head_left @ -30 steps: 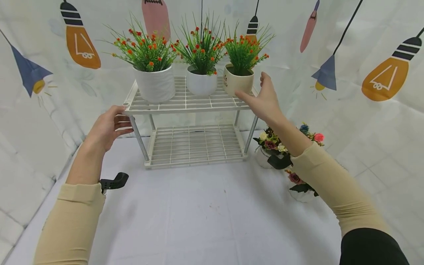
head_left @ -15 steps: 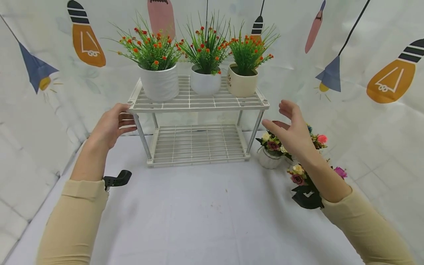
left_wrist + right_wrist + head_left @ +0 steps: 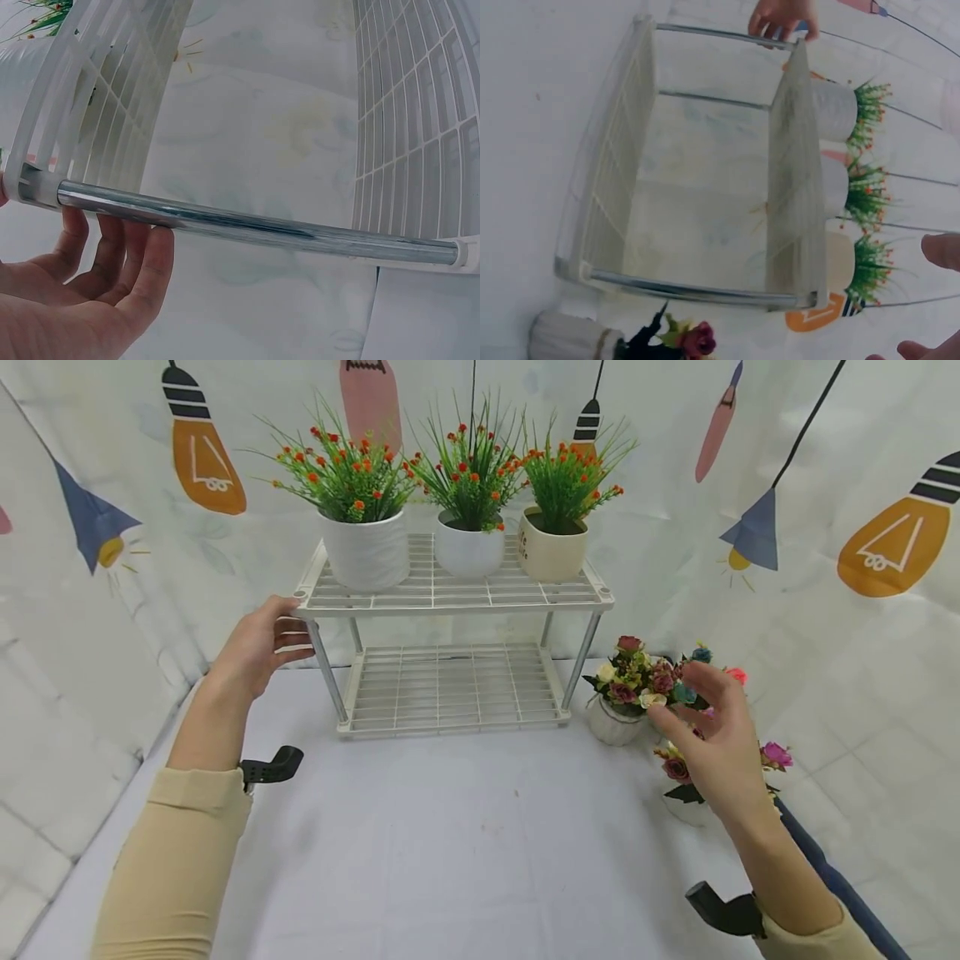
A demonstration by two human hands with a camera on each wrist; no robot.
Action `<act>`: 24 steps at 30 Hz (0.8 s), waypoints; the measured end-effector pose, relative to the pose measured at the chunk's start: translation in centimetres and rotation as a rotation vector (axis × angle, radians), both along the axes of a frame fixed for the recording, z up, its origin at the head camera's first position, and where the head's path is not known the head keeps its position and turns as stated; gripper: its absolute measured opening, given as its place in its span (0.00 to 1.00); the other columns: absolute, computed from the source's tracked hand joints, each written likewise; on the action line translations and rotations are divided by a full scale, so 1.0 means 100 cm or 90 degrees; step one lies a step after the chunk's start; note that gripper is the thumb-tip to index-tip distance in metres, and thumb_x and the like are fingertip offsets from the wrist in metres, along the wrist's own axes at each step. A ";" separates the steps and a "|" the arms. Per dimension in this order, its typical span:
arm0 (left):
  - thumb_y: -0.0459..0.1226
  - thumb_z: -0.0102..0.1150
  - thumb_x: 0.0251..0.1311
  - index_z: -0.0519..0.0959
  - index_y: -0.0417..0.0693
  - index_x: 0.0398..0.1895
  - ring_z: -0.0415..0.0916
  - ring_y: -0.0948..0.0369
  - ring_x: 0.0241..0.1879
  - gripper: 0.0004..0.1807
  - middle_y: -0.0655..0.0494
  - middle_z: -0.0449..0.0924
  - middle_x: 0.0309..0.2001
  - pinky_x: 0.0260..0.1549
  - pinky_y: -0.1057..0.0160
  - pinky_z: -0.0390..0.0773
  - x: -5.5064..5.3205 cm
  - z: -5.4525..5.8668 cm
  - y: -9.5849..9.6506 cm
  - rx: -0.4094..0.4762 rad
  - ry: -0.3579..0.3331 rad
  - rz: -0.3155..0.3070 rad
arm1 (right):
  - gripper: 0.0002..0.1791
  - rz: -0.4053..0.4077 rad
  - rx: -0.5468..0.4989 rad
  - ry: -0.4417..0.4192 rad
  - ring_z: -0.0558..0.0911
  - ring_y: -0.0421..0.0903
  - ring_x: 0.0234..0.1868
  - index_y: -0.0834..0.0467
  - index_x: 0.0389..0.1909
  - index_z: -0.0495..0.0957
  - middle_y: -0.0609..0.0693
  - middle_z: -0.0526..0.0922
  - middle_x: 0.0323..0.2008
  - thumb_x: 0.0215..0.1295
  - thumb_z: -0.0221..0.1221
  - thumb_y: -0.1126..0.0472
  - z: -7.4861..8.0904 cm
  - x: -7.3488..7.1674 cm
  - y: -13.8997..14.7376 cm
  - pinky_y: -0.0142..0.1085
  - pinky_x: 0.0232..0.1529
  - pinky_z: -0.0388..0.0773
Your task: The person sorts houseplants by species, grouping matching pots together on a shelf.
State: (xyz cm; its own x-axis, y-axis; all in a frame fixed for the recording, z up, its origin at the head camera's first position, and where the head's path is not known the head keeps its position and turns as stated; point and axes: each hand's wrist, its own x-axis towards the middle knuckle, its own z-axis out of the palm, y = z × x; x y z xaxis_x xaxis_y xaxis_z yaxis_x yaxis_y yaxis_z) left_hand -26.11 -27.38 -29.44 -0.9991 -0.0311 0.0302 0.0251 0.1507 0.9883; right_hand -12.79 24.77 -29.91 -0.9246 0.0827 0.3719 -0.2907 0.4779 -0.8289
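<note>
Beige cuffs [image 3: 197, 793] ring my forearms, and my right hand [image 3: 716, 735] has come lower, nearer and farther right than half a second ago, when it was beside the upper right corner of the white rack [image 3: 457, 609]; a second ago it was at the cream pot [image 3: 552, 556]. Now its thumb and fingers curve with a wide gap between them and hold nothing.

White cloth [image 3: 450, 852] runs between my arms to the foot of the rack, leaving room to move there; its left edge meets the fabric side wall [image 3: 82, 718].

On the right, my hand partly hides the nearer flower pot [image 3: 677, 770]. Behind it, the farther flower pot [image 3: 615, 724] stands just beside the rack's right post, taking up that side.

My left hand [image 3: 258, 643] has stayed at the rack's near left top corner, gripping it, fingers bent behind the metal post [image 3: 262, 229].

Up on the top shelf, the ribbed white pot [image 3: 367, 556], smooth white pot [image 3: 470, 550] and cream pot stand upright in a row, unmoved. Farthest hangs the printed curtain [image 3: 660, 552].
</note>
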 end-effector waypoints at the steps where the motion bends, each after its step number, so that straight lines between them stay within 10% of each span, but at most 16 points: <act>1: 0.59 0.43 0.77 0.72 0.53 0.59 0.73 0.59 0.51 0.24 0.54 0.72 0.52 0.46 0.67 0.80 0.000 0.000 0.000 -0.003 -0.001 -0.001 | 0.37 -0.013 -0.005 0.001 0.65 0.46 0.70 0.56 0.77 0.57 0.53 0.63 0.71 0.73 0.64 0.59 -0.006 0.005 0.001 0.20 0.58 0.70; 24: 0.61 0.41 0.76 0.72 0.50 0.60 0.73 0.59 0.52 0.27 0.52 0.72 0.54 0.48 0.68 0.79 0.003 -0.001 0.001 -0.025 0.008 0.007 | 0.34 -0.413 -0.105 0.019 0.63 0.34 0.61 0.57 0.71 0.62 0.36 0.63 0.59 0.66 0.65 0.68 -0.100 0.041 0.055 0.27 0.57 0.64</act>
